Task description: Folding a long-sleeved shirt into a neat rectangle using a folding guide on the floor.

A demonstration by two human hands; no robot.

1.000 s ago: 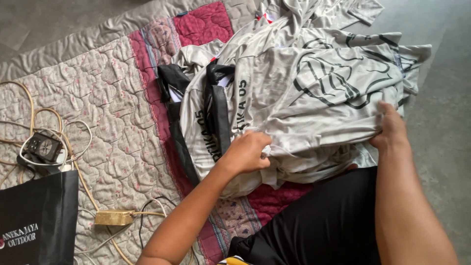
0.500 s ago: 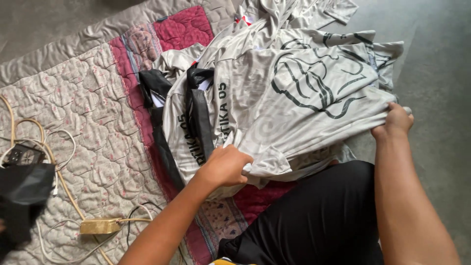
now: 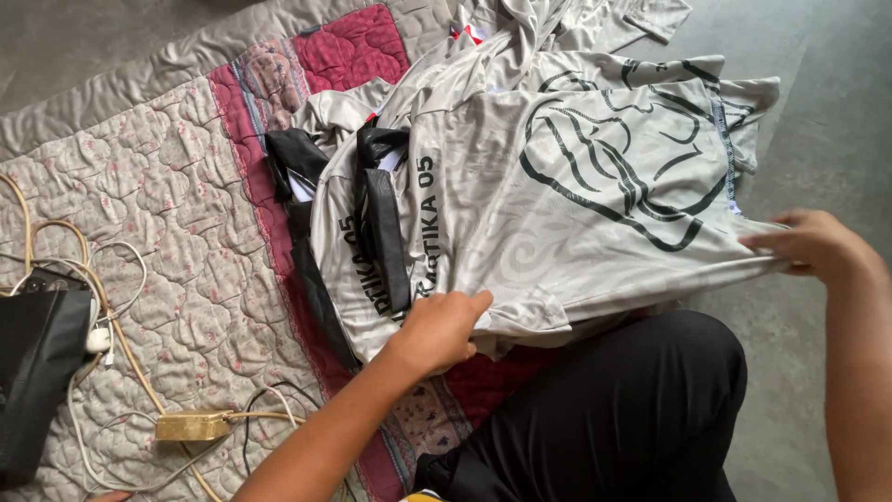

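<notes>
A light grey sports shirt with a large black line drawing and black side lettering lies spread on top of a pile of similar grey shirts. My left hand pinches the shirt's near left hem, fingers closed on the cloth. My right hand holds the shirt's right edge with thumb and fingers, pulling the fabric flat. Black collar and sleeve trim shows at the shirt's left side.
A quilted grey and red blanket covers the floor at left. On it lie a beige power strip with tangled cables and a black paper bag. My black-trousered knee is below the shirt. Bare concrete floor lies at right.
My right hand has moved outward to the right, stretching the shirt wider and flatter. My left hand stays on the near hem. The camera view has shifted closer.
</notes>
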